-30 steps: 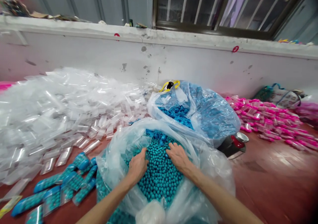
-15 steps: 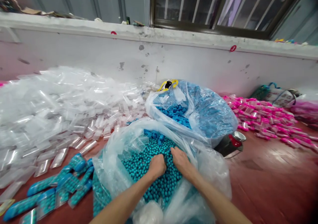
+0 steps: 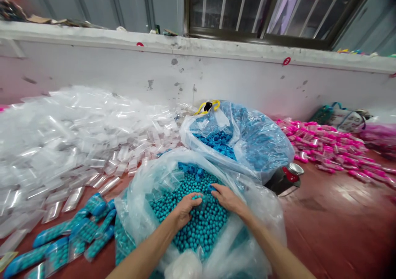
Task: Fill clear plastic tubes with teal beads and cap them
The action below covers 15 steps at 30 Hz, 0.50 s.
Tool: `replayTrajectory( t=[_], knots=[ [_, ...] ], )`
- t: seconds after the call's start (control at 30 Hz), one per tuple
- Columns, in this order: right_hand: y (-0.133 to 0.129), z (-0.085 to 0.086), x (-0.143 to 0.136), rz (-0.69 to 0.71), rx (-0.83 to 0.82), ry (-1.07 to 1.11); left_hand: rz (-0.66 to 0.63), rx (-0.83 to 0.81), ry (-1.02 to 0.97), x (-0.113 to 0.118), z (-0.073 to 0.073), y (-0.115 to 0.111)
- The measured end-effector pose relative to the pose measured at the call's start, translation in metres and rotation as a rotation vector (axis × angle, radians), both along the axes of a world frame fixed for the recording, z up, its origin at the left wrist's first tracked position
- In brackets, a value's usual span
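Note:
A big clear plastic bag (image 3: 139,192) stands open, full of teal beads (image 3: 194,233), with some blue caps (image 3: 192,169) and clear packets (image 3: 168,182) on top. Over the beads, my left hand (image 3: 185,207) is closed on a small clear packet (image 3: 202,202) with teal beads at its mouth. My right hand (image 3: 227,197), just to its right, pinches a blue cap (image 3: 212,188) between thumb and fingers. Behind is a second bag (image 3: 266,147) holding blue caps (image 3: 216,144).
Clear empty packets (image 3: 77,134) are heaped at the left. Filled teal packets (image 3: 85,229) lie on the red floor at the lower left. A dark jar with a silver lid (image 3: 287,178) and pink packets (image 3: 321,145) are at the right, before a white wall (image 3: 247,85).
My left hand has turned and risen slightly, and the packet with beads now shows in it. A blue cap now shows at my right fingertips. The view has shifted slightly.

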State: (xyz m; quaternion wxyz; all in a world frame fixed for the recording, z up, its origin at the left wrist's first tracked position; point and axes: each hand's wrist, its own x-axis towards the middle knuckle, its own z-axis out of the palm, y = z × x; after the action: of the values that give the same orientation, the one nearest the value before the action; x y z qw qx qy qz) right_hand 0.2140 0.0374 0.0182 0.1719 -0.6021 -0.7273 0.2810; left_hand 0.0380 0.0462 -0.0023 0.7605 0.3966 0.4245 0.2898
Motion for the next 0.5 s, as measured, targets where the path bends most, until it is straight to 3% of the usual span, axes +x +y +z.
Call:
replayTrajectory(
  t=[0.23, 0.5],
  knots=[
    [-0.008, 0.002, -0.019, 0.020, -0.056, 0.218, 0.072, 0.104, -0.016, -0.008, 0.005, -0.004],
    [-0.011, 0.009, -0.024, 0.032, -0.179, 0.440, 0.089, 0.242, 0.157, -0.013, 0.014, -0.003]
  ],
)
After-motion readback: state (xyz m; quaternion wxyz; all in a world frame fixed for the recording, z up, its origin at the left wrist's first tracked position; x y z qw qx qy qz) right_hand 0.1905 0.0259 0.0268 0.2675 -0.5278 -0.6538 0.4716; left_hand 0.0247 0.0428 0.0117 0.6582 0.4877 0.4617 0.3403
